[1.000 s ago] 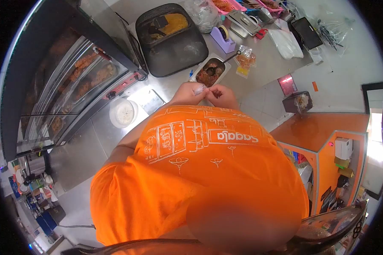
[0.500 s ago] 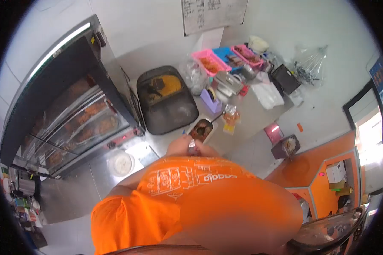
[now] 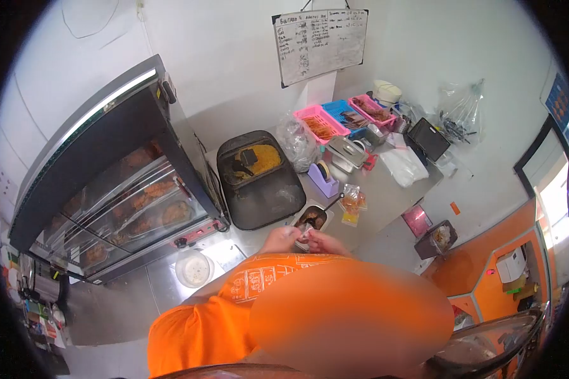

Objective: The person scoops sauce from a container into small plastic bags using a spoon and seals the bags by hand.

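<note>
Close to my body, my left hand point(image 3: 281, 240) and my right hand point(image 3: 329, 242) come together with fingers pinched on a small clear plastic bag point(image 3: 304, 230). Its contents are too small to make out. Just beyond the fingers is a pale rectangular container point(image 3: 324, 228) of dark brown sauce point(image 3: 312, 215). A dark-handled spoon point(image 3: 334, 201) leans out of it to the right. Small clear packets with orange contents point(image 3: 353, 200) lie right of the container.
On the left stands a glass warmer point(image 3: 139, 196) with fried food. A black tub point(image 3: 259, 205) holds yellow crumbs. Beyond are a purple tape dispenser point(image 3: 323, 181), pink baskets point(image 3: 321, 126), a blue basket point(image 3: 346, 115) and a lidded metal tray point(image 3: 346, 155). A white bucket point(image 3: 195, 269) is at lower left.
The view has tilted up, so the counter and whiteboard sit lower in the picture. Both hands stay together at the bag, a little further apart. The spoon handle now shows clearly.
</note>
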A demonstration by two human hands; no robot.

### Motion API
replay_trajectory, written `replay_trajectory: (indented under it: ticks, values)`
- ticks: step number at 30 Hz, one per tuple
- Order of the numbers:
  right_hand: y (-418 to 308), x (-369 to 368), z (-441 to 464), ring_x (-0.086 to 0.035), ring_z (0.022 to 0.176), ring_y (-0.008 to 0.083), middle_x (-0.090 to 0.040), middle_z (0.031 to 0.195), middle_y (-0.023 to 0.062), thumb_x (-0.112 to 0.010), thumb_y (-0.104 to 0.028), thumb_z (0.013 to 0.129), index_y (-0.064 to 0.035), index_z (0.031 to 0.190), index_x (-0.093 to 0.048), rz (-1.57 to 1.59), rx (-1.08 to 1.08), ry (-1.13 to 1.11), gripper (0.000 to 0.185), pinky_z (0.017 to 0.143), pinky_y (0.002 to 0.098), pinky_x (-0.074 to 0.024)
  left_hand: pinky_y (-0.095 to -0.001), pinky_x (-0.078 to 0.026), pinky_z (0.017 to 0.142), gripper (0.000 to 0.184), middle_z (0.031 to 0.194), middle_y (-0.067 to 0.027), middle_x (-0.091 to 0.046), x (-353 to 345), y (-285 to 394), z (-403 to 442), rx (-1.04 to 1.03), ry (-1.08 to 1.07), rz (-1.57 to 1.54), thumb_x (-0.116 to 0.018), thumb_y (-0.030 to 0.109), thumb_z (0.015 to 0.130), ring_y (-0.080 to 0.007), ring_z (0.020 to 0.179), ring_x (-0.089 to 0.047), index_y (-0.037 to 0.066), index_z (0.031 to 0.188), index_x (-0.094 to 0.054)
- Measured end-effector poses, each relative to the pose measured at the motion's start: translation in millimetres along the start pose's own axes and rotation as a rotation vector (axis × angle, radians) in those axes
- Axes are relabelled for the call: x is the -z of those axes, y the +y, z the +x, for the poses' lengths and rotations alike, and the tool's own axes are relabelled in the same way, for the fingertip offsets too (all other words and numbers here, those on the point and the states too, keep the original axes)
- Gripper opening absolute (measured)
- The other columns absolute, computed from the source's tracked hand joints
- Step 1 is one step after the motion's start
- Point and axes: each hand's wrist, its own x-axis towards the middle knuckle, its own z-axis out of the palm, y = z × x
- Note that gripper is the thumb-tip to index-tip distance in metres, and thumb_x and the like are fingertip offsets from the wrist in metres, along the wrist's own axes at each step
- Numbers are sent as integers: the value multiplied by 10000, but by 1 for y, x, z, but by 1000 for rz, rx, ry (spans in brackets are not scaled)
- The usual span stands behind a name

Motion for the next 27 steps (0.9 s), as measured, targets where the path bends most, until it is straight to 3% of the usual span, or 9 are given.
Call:
replay_trajectory:
  ticks: [3, 8, 11, 14, 18, 21, 23, 24, 27]
  values:
    - [9, -38, -4, -479, 613, 87, -550, 755, -12, -488, -386, 989, -85, 1053, -590, -259, 47, 388, 324, 577, 215, -411, -250, -361, 495, 191, 671, 9, -535, 11, -2, 4, 291, -208, -636, -614, 290, 923, -100, 566, -471, 102, 894, -600]
    - [7, -16, 8, -447, 590, 67, -514, 693, -33, -468, -452, 985, -92, 960, -564, -88, 72, 167, 373, 521, 215, -350, -222, -309, 481, 183, 671, 48, -511, 6, 33, -7, 504, -264, -875, -636, 283, 908, -66, 532, -388, 116, 873, -569]
    - [7, -28, 12, -458, 593, 54, -523, 703, -34, -507, -416, 979, -90, 921, -554, -108, 101, 133, 335, 511, 204, -342, -257, -290, 461, 157, 588, 39, -417, 10, 21, 5, 259, -265, -479, -668, 173, 859, -78, 523, -391, 105, 847, -527]
    - [13, -52, 13, -449, 589, 65, -492, 674, -18, -569, -326, 963, -98, 873, -522, -626, 197, 332, 250, 508, 218, -339, -337, -386, 494, 215, 601, -49, -496, 10, 6, 8, -343, 295, 482, -702, 134, 782, -209, 528, -504, 69, 839, -505]
    - [29, -12, 48, -505, 632, 74, -500, 647, -1, -674, -175, 874, -85, 809, -521, -955, 672, 580, 189, 553, 243, -400, -459, -459, 582, 223, 710, -208, -583, 6, 37, 9, -399, 501, 616, -681, 123, 784, -439, 684, -584, 86, 942, -528]
    - [4, -7, 66, -484, 587, 169, -486, 610, 62, -668, -101, 808, -45, 703, -503, -1313, 839, 985, 203, 549, 322, -398, -486, -495, 683, 278, 807, -186, -642, -11, 36, 19, -325, 567, 652, -657, 124, 772, -415, 783, -628, 92, 1019, -534]
    - [-9, -48, 73, -427, 611, 134, -435, 730, 35, -695, -96, 828, -46, 830, -451, -1408, 1233, 1154, 250, 551, 304, -372, -486, -497, 679, 266, 822, -182, -651, -9, 42, 22, -366, 590, 655, -650, 124, 784, -414, 771, -628, 91, 1021, -533]
    - [-12, -53, 72, -411, 618, 98, -417, 780, 18, -688, -80, 843, -57, 908, -426, -1216, 1085, 1120, 270, 543, 270, -359, -482, -497, 671, 267, 816, -179, -651, -9, 51, 21, -407, 592, 641, -651, 124, 786, -409, 766, -630, 90, 1022, -531]
    - [-8, -62, 73, -408, 602, 75, -430, 744, 9, -662, -80, 876, -59, 937, -418, -1085, 1201, 964, 252, 523, 248, -348, -469, -498, 658, 280, 800, -166, -646, -15, 56, 19, -493, 533, 631, -659, 114, 778, -393, 754, -631, 95, 1025, -528]
